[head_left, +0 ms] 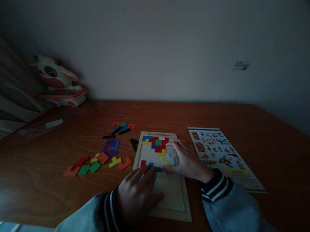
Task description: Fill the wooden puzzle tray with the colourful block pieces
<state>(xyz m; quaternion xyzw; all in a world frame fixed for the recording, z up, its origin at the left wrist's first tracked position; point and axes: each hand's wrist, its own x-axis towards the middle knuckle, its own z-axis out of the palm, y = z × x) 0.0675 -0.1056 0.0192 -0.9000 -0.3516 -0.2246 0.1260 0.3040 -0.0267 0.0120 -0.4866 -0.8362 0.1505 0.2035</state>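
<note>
A pale wooden puzzle board (170, 198) with a raised rim lies on the table in front of me. Flat coloured block pieces sit in its upper part, among them a green piece (158, 142) ringed by red. My left hand (137, 195) rests over the board's left side, fingers stretched out, their tips at a blue piece (157, 169). From the right, my right hand (186, 160) reaches over the board with thumb and fingers apart. Its thumb tip is close to that same blue piece, and its index finger touches or nears the upper pieces. Both hands hide some pieces.
Left of the board lie several loose pieces, including a green one (83, 169), an orange one (124, 163) and a black one (109, 137). A printed pattern sheet (225, 146) lies to the right. At the far left stands a red-and-white toy (59, 82) by a curtain (12, 96).
</note>
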